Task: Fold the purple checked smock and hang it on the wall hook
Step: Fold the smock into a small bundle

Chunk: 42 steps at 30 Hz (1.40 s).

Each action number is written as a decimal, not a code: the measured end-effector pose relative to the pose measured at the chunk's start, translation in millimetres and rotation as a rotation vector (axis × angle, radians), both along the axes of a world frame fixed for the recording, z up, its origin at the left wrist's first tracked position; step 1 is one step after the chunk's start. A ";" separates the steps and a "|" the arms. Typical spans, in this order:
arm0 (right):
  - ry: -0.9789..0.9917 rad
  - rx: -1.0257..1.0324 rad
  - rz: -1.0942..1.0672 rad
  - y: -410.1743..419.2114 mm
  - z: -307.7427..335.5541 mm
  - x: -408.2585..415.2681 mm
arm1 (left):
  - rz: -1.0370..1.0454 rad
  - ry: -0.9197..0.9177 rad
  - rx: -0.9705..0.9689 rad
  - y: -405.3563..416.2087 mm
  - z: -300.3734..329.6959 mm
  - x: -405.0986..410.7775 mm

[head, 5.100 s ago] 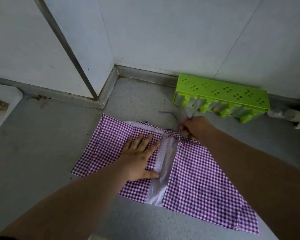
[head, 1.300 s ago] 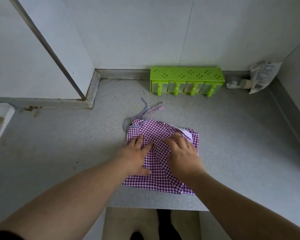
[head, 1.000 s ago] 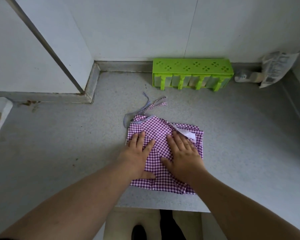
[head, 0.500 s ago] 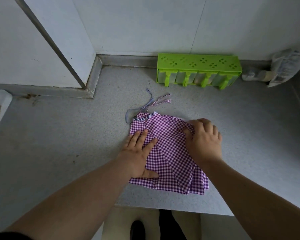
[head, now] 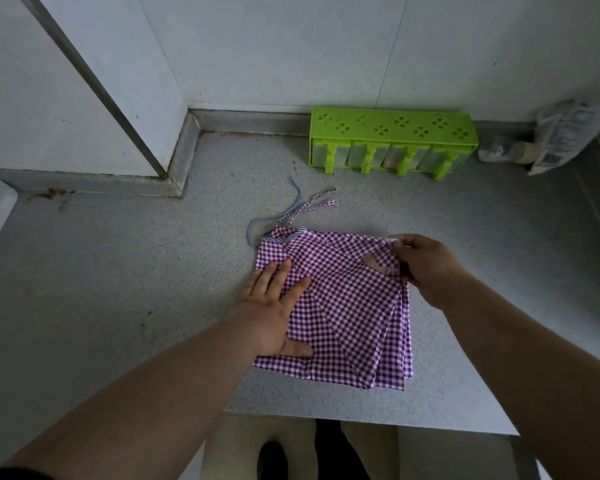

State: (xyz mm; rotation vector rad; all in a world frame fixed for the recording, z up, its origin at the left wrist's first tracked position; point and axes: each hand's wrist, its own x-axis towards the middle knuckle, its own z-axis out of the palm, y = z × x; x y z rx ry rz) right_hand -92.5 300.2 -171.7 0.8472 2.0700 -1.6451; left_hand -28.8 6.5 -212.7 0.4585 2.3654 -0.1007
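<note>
No readable text anywhere; the crumpled packet point(head: 565, 133) at two o'clock perhaps carries print, too blurred to read.

My right hand point(head: 426, 265) has its fingertips tucked under the smock point(head: 347, 306); the fold hides them. Packet point(head: 568, 133) at far right: cut by frame edge, print unreadable. My shoe point(head: 272, 459) is cropped at bottom.

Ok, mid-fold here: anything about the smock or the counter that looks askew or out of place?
Slightly. The smock's layers fan out unevenly along its right edge, and its ties trail loose toward the green rack. The left hand presses it flat; the right hand pinches the far corner. No wall hook in view.
</note>
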 end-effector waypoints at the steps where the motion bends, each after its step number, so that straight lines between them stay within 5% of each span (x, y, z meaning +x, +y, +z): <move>1: -0.009 -0.094 -0.012 5.1 1.6 -3.0 | 0.000 -0.001 -0.001 0.2 0.0 -0.1; 4: -0.040 -0.080 0.129 15.2 5.5 -10.7 | 0.005 -0.015 0.004 -0.2 -0.7 -0.5; 8: -0.042 0.360 0.353 10.3 4.4 -16.0 | 0.011 -0.014 0.014 -1.7 -2.4 -0.2; 12: 0.417 0.816 0.367 -20.9 13.0 10.8 | 0.004 -0.004 0.011 -1.1 -3.6 -0.1; 15: 0.683 0.761 0.869 -59.8 11.3 45.4 | 0.006 0.016 0.017 -2.1 -5.5 0.4; 18: 0.514 0.824 1.266 -74.6 -17.7 64.5 | 0.002 0.036 0.016 -2.3 -5.8 2.4; 25: 0.214 0.979 1.071 -18.0 -49.1 49.0 | 0.014 0.031 0.061 -4.1 -6.2 1.1; 37: 0.213 0.813 1.045 -8.5 -45.3 38.6 | -0.132 0.042 0.034 -45.5 -5.0 15.2; 42: 0.412 0.977 1.003 -43.2 -4.6 61.8 | -0.123 0.072 0.016 -37.3 6.6 11.0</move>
